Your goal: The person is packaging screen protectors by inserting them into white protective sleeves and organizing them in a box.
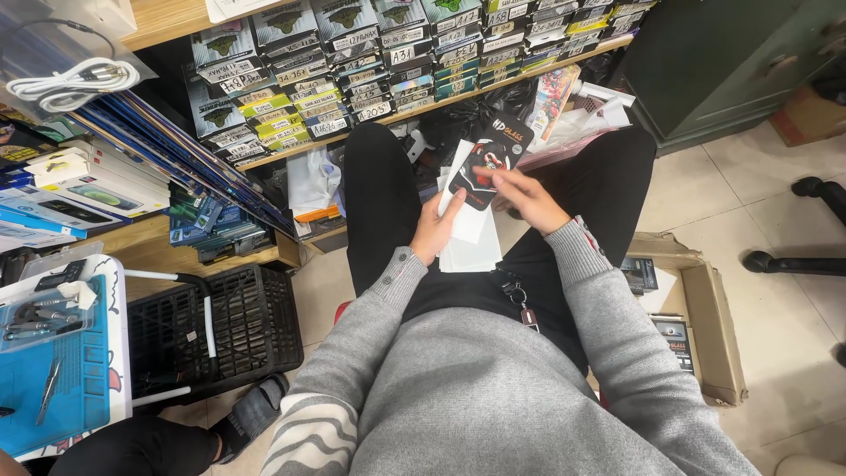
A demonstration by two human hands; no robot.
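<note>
Shop floor: two hands (436, 231) (527, 199) hold one black packet (487, 160)

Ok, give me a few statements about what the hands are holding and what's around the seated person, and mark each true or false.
1. The right hand grips a black flat packet. True.
2. The left hand is resting on the floor. False: it holds white envelopes over the lap.
3. An open cardboard box sits on the tiled floor on the person's right. True.
4. The black plastic crate is stacked on the shelf. False: it stands on the floor on the person's left.
5. A coiled white cable lies at the upper left. True.
</note>
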